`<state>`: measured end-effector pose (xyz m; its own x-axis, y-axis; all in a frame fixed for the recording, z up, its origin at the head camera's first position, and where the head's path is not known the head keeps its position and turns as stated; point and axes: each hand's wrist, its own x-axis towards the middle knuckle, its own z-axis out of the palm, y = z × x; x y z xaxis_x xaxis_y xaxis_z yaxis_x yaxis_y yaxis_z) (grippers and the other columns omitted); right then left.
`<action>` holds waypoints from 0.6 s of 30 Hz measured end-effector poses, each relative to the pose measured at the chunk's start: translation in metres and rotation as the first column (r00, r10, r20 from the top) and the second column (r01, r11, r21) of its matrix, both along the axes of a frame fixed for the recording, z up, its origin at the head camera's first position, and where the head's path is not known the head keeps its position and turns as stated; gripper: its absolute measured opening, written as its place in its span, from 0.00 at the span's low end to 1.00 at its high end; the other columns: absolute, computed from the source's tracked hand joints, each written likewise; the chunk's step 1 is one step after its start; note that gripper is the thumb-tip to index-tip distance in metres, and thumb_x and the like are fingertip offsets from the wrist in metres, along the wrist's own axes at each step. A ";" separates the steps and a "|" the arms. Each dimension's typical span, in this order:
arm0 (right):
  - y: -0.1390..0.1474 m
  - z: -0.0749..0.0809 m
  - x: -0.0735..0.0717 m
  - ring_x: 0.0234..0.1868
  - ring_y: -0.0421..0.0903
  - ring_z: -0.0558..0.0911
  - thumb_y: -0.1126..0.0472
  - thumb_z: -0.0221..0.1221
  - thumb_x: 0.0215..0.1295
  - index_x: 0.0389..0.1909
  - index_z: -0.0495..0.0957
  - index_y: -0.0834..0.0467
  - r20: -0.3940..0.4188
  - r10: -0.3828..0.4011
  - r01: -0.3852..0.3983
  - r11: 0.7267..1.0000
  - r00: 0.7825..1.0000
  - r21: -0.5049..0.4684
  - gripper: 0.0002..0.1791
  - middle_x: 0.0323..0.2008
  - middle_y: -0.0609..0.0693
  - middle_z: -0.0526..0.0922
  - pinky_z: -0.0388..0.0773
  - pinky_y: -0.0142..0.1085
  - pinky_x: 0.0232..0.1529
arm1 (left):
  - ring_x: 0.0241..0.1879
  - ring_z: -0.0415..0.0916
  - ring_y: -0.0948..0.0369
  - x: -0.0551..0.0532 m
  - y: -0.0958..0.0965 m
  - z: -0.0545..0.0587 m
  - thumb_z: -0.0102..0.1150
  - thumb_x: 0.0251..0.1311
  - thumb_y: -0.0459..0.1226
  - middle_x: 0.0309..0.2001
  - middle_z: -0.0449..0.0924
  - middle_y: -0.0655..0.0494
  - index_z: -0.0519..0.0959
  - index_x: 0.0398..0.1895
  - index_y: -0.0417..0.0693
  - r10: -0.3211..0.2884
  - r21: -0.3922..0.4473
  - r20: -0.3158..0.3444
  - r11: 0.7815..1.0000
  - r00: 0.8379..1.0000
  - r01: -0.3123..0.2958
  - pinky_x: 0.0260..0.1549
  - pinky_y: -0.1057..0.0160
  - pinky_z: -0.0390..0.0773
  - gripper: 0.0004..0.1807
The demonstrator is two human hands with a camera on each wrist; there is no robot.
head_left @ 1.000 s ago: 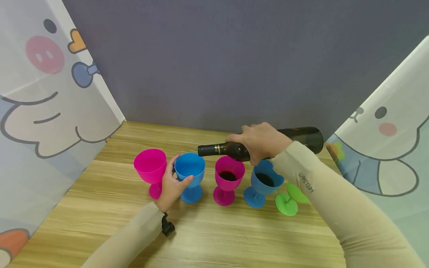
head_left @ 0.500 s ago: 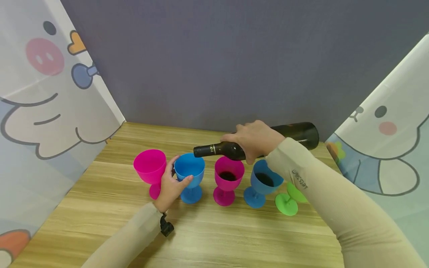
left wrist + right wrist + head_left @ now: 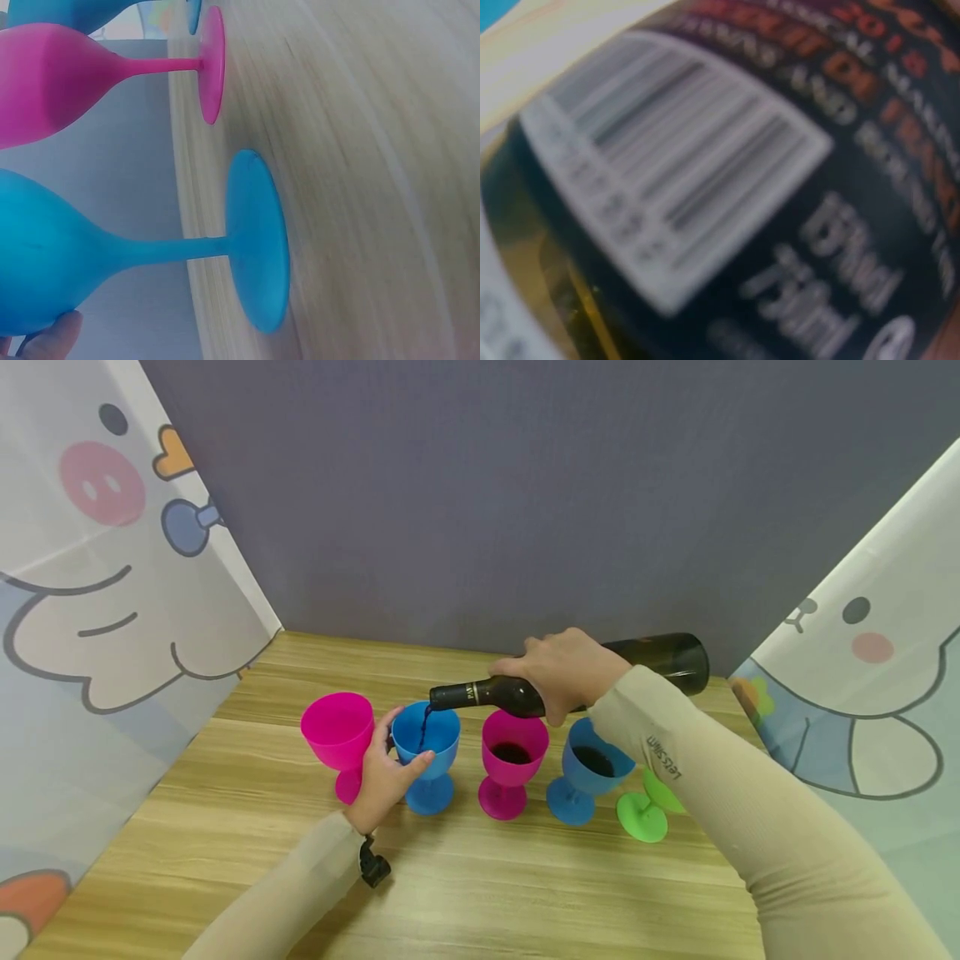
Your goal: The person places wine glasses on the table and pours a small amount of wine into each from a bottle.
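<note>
In the head view my right hand [image 3: 566,672] grips a dark wine bottle [image 3: 517,696] round its shoulder, tipped nearly level with the neck to the left. A thin dark stream runs from its mouth into the left blue goblet [image 3: 429,793]. My left hand [image 3: 386,777] holds that goblet's bowl from the left side, thumb across the front. Its stem and foot show in the left wrist view, the blue foot [image 3: 259,240] standing on the wooden table. The bottle's dark label [image 3: 840,172] with a barcode fills the right wrist view.
A pink goblet [image 3: 337,731] stands left of my left hand. To the right, another pink goblet [image 3: 504,797] and a blue goblet [image 3: 572,802] contain dark liquid. A green goblet [image 3: 641,818] is partly hidden by my right sleeve. A grey wall [image 3: 480,510] rises behind the table [image 3: 480,893].
My right hand has moved the bottle slightly left, bringing its mouth over the blue goblet's rim. Dark liquid now flows out. My left hand has stayed on the goblet.
</note>
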<state>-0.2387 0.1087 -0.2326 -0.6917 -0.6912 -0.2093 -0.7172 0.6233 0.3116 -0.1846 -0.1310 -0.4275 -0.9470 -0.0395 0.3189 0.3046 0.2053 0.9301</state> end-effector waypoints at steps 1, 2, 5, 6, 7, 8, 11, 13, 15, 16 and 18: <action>0.000 0.000 0.000 0.31 0.48 0.75 0.49 0.76 0.38 0.65 0.67 0.40 0.001 0.000 0.000 1.000 1.000 0.001 0.47 0.37 0.53 0.78 0.78 0.42 0.30 | 0.58 0.64 0.35 0.000 0.000 0.000 0.66 0.51 0.41 0.61 0.64 0.31 0.58 0.67 0.33 0.001 0.000 -0.001 1.000 1.000 -0.001 0.53 0.33 0.67 0.43; 0.000 0.001 0.001 0.31 0.48 0.75 0.49 0.76 0.38 0.65 0.67 0.41 0.002 0.000 0.000 1.000 1.000 0.002 0.47 0.37 0.53 0.78 0.78 0.42 0.30 | 0.58 0.64 0.35 0.000 0.001 0.000 0.67 0.51 0.42 0.61 0.65 0.31 0.58 0.67 0.33 0.003 0.000 -0.005 1.000 1.000 -0.003 0.53 0.33 0.67 0.43; -0.001 0.001 0.000 0.31 0.47 0.75 0.48 0.76 0.39 0.65 0.66 0.41 0.007 -0.006 0.006 1.000 1.000 0.011 0.48 0.37 0.53 0.78 0.78 0.41 0.29 | 0.58 0.65 0.35 0.000 0.001 -0.001 0.67 0.51 0.43 0.60 0.65 0.31 0.58 0.66 0.32 0.005 0.002 -0.013 1.000 1.000 -0.005 0.53 0.34 0.67 0.43; -0.001 0.001 0.000 0.31 0.47 0.75 0.48 0.76 0.38 0.65 0.66 0.41 0.008 -0.007 0.007 1.000 1.000 0.013 0.48 0.37 0.53 0.78 0.78 0.41 0.29 | 0.58 0.65 0.35 -0.001 0.001 -0.001 0.67 0.51 0.42 0.60 0.65 0.31 0.58 0.66 0.32 0.006 0.002 -0.011 1.000 1.000 -0.006 0.53 0.34 0.68 0.43; -0.001 0.001 0.000 0.31 0.47 0.75 0.48 0.76 0.38 0.65 0.66 0.41 0.010 -0.010 0.010 1.000 1.000 0.016 0.48 0.37 0.53 0.78 0.79 0.41 0.29 | 0.58 0.65 0.35 -0.001 0.001 -0.001 0.67 0.51 0.42 0.60 0.65 0.31 0.58 0.66 0.32 0.006 0.001 -0.008 1.000 1.000 -0.006 0.52 0.34 0.68 0.43; -0.001 0.001 0.000 0.31 0.47 0.75 0.48 0.76 0.39 0.65 0.66 0.41 0.012 -0.013 0.012 1.000 1.000 0.019 0.48 0.37 0.53 0.78 0.79 0.41 0.29 | 0.58 0.65 0.35 -0.001 0.002 -0.001 0.66 0.50 0.41 0.60 0.65 0.31 0.58 0.66 0.32 0.006 0.001 -0.004 1.000 1.000 -0.006 0.52 0.34 0.68 0.43; -0.002 -0.001 -0.001 0.32 0.47 0.75 0.48 0.76 0.39 0.66 0.66 0.41 0.013 -0.017 0.017 0.999 1.000 0.027 0.48 0.38 0.53 0.78 0.79 0.42 0.30 | 0.57 0.65 0.35 0.000 0.002 0.000 0.66 0.50 0.39 0.61 0.65 0.31 0.58 0.67 0.33 0.005 0.001 0.011 1.000 1.000 -0.005 0.51 0.34 0.69 0.43; -0.002 -0.001 -0.001 0.33 0.48 0.76 0.48 0.76 0.39 0.66 0.65 0.41 0.013 -0.016 0.015 0.999 1.000 0.029 0.48 0.38 0.53 0.78 0.79 0.43 0.31 | 0.57 0.65 0.35 0.001 0.002 0.000 0.66 0.50 0.39 0.61 0.65 0.31 0.57 0.67 0.33 0.005 0.001 0.012 1.000 1.000 -0.005 0.51 0.34 0.69 0.43; -0.003 -0.002 -0.001 0.33 0.48 0.76 0.48 0.76 0.39 0.66 0.65 0.41 0.014 -0.015 0.015 0.999 1.000 0.029 0.48 0.38 0.53 0.78 0.79 0.43 0.31 | 0.57 0.65 0.35 0.001 0.002 0.000 0.65 0.50 0.38 0.61 0.65 0.31 0.57 0.67 0.33 0.006 0.004 0.013 1.000 1.000 -0.006 0.51 0.34 0.69 0.43; -0.003 -0.002 -0.001 0.33 0.48 0.76 0.48 0.76 0.39 0.66 0.65 0.41 0.014 -0.018 0.018 0.999 1.000 0.031 0.48 0.38 0.53 0.78 0.79 0.43 0.31 | 0.57 0.65 0.36 0.001 0.002 0.000 0.65 0.50 0.38 0.61 0.65 0.31 0.57 0.67 0.33 0.004 0.005 0.015 1.000 1.000 -0.004 0.51 0.34 0.69 0.42; -0.004 -0.002 -0.001 0.33 0.48 0.76 0.48 0.76 0.39 0.66 0.65 0.41 0.015 -0.025 0.024 0.999 1.000 0.038 0.49 0.39 0.53 0.78 0.80 0.43 0.32 | 0.57 0.65 0.36 0.001 0.002 0.000 0.64 0.51 0.37 0.61 0.65 0.32 0.57 0.68 0.33 -0.002 0.013 0.018 1.000 1.000 0.002 0.52 0.34 0.69 0.42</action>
<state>-0.2395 0.1044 -0.2341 -0.7048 -0.6656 -0.2456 -0.7068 0.6288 0.3241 -0.1835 -0.1286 -0.4274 -0.9527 -0.0413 0.3012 0.2882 0.1928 0.9380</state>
